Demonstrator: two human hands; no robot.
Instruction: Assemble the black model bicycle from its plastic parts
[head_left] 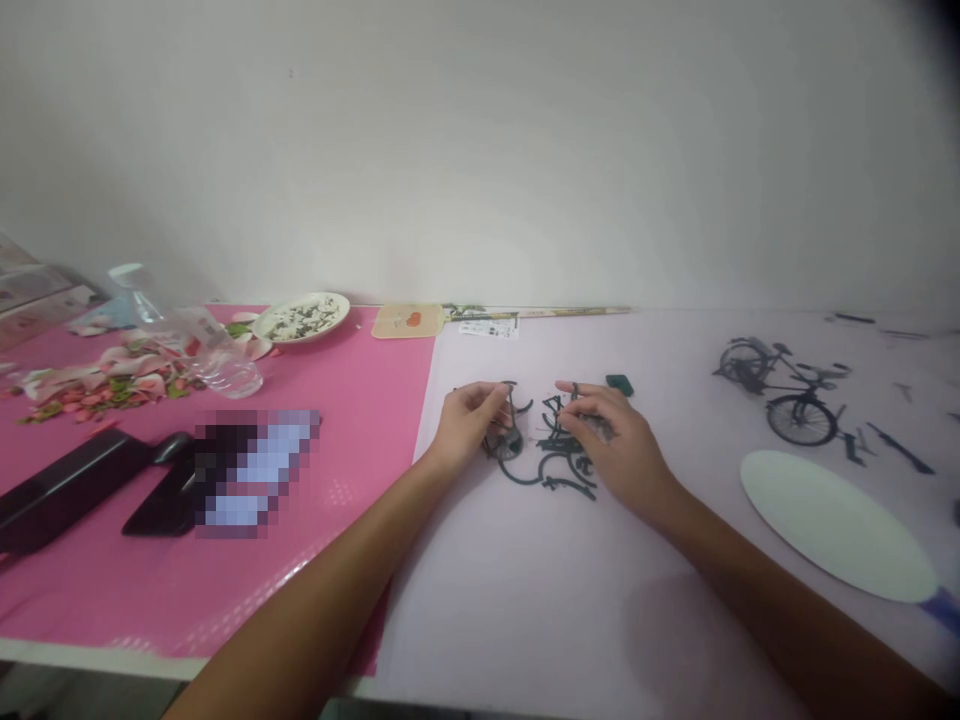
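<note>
Near the middle of the pale table cover, my left hand (469, 425) has its fingers closed on a thin dark curved part (513, 400). My right hand (619, 440) is a short way to the right, its thumb and fingers pinched beside small dark parts; what they hold is too small to make out. Between and below both hands lie several thin dark curved pieces (566, 480). A small dark green block (620, 384) sits just behind my right hand.
At the right are a dark model bicycle (802, 418), loose dark pieces and a white oval disc (836, 525). On the pink cover (360, 560) at the left are a plastic bottle (199, 345), petals, a plate (341, 318), a phone and a black object (71, 490). A yellow fly swatter (409, 320) lies along the wall.
</note>
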